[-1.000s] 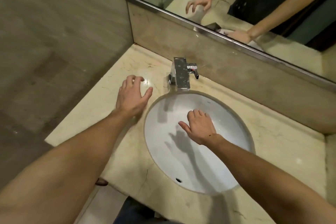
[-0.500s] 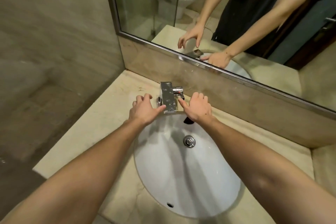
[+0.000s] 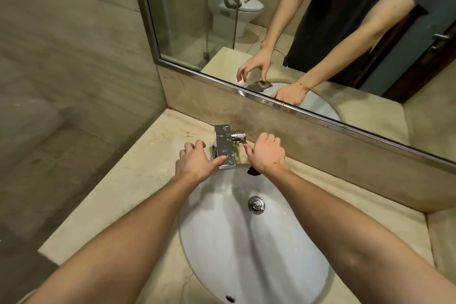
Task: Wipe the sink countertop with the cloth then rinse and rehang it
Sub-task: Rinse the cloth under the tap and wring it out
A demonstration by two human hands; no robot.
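Two hands met at the faucet (image 3: 223,147), which stood at the back of the marble surface (image 3: 138,180) with its long spout pointing out over the sink (image 3: 222,242). Left of the faucet, the left hand (image 3: 196,164) lay low, its fingers loosely bent and holding nothing I could make out, and its thumb stretched across to touch the spout's near end. Just right of the faucet a small chrome knob (image 3: 238,136) stuck out sideways, and the right hand (image 3: 267,153) sat beside it, thumb reaching toward the knob and almost on it. Its fingers were curled under with only the knuckles showing, so I could not tell whether they gripped anything. The right hand was plainly the nearer one to the knob, so turning the water on looked like its job. No cloth showed plainly anywhere. A dark scrap (image 3: 254,172) poked out from under the heel of the right hand, at the sink's back rim just right of the spout, and it may have been the cloth tucked in that palm, though I could not be sure. In front of the faucet the sink held no standing water, only its drain stopper (image 3: 256,204) and, at the near edge, an overflow hole (image 3: 230,298). Behind the faucet the mirror (image 3: 187,20) repeated both hands.
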